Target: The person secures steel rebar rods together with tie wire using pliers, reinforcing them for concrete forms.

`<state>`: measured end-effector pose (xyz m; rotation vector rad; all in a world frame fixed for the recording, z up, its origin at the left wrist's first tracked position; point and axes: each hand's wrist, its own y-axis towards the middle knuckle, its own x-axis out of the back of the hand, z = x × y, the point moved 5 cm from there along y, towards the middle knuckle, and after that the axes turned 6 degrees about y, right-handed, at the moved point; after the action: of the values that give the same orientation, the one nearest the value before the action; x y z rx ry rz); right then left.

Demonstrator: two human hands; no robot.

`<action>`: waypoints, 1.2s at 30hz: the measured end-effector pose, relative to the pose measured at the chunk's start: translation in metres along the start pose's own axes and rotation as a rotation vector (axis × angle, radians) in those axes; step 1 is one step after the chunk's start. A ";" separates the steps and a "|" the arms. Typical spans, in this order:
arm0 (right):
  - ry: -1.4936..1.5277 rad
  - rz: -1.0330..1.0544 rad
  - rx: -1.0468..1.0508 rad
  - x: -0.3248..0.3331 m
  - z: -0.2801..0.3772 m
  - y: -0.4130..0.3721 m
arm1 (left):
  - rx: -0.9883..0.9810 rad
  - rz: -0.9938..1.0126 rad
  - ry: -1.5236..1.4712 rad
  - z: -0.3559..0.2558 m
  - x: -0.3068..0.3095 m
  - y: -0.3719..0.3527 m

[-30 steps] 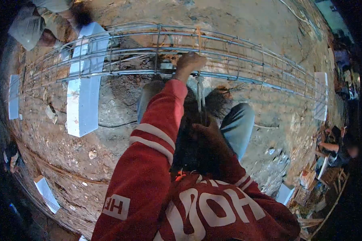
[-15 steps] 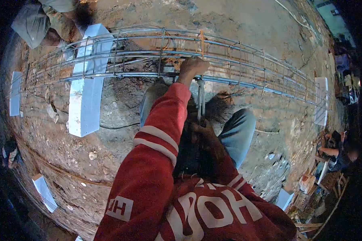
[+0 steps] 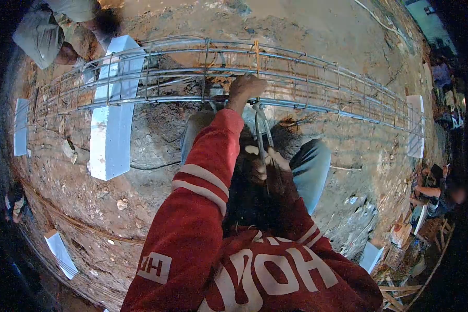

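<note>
A long rebar cage (image 3: 317, 83) of steel bars and rusty stirrups lies across white blocks on the dirt. My left hand (image 3: 246, 87) grips the cage's near bar, red sleeve stretched out towards it. My right hand (image 3: 268, 164) holds the handles of metal pincers (image 3: 261, 127), whose jaws reach up to the bar just right of my left hand. My knees in blue jeans (image 3: 309, 166) show beneath.
A white block (image 3: 111, 130) supports the cage at left, another white block (image 3: 415, 125) at right. A person (image 3: 52, 31) crouches at the top left by the cage. Another person (image 3: 439, 195) sits at the right among clutter. Bare rough ground lies around.
My right hand has shifted on the pincers and their handles have spread apart slightly. My left hand stays on the bar. The view has shifted a little.
</note>
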<state>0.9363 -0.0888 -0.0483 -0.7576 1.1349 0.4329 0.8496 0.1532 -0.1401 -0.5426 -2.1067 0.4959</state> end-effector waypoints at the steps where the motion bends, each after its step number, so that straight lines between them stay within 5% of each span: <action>1: -0.156 -0.239 0.010 -0.022 0.006 -0.002 | -0.041 -0.047 0.028 0.002 -0.004 0.005; 2: -0.312 -0.477 0.020 -0.029 0.013 -0.006 | -0.039 -0.048 0.030 -0.003 0.006 -0.005; 5: -0.618 -0.410 0.021 0.015 0.013 0.000 | 0.016 -0.022 -0.025 -0.011 0.010 -0.023; 7: -0.522 -0.404 0.052 0.018 0.017 0.000 | -0.026 -0.207 0.016 -0.010 0.012 -0.021; 11: -0.596 -0.492 0.047 0.026 0.024 0.002 | 0.019 -0.029 -0.054 -0.009 0.015 -0.021; 18: -0.675 -0.466 0.212 0.023 0.020 0.007 | 0.001 -0.089 -0.029 -0.009 0.014 -0.018; 20: -1.222 -0.636 0.417 0.012 0.028 0.005 | 0.063 0.034 0.001 -0.009 0.014 -0.020; 21: -1.219 -0.636 0.417 0.013 0.030 0.006 | 0.065 0.035 0.003 -0.009 0.015 -0.022; 23: -0.771 -0.494 -0.099 0.029 0.011 0.013 | 0.012 0.040 0.038 -0.010 0.012 -0.017; 24: -0.771 -0.494 -0.098 0.032 0.011 0.014 | 0.012 0.039 0.038 -0.009 0.012 -0.014; 26: 0.125 0.101 -0.175 0.013 -0.007 0.018 | -0.023 0.081 -0.004 -0.009 0.012 -0.018; 32: -0.083 0.183 -0.156 0.032 0.014 0.013 | -0.024 -0.056 -0.004 -0.009 0.016 -0.018; 34: -0.443 -0.227 0.052 0.036 0.031 -0.011 | 0.007 -0.152 -0.066 -0.004 0.009 -0.014; 36: -0.799 -0.647 0.262 0.024 0.053 -0.043 | 0.025 -0.001 -0.051 -0.001 0.004 -0.004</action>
<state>1.0081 -0.0809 -0.0457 -0.5900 0.1604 0.0114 0.8476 0.1515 -0.1350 -0.5194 -2.1468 0.5395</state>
